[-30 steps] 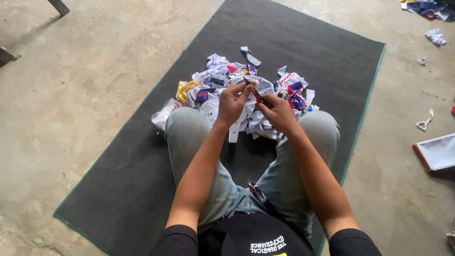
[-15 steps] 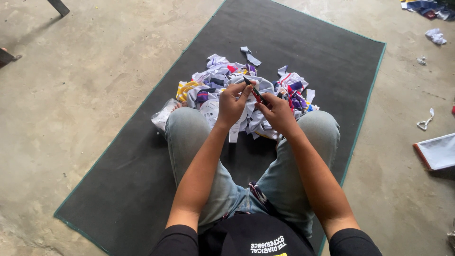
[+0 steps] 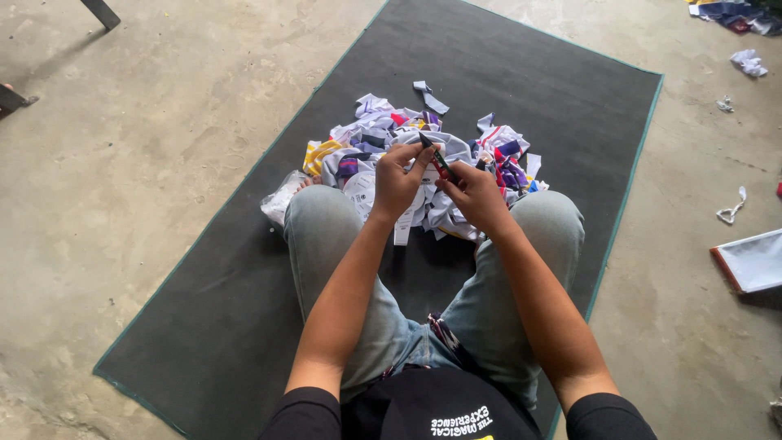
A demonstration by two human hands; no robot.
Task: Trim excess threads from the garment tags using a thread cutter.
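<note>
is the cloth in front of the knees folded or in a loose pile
A loose pile: the cloth scraps lie crumpled and overlapping on the dark mat, none folded flat.

Your single head-worn camera looks steeply down from close above your lap onto the dark green-edged floor mat (image 3: 521, 73).

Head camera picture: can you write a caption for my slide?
Seated on a dark mat, both hands grip a small tool over fabric scraps.
</note>
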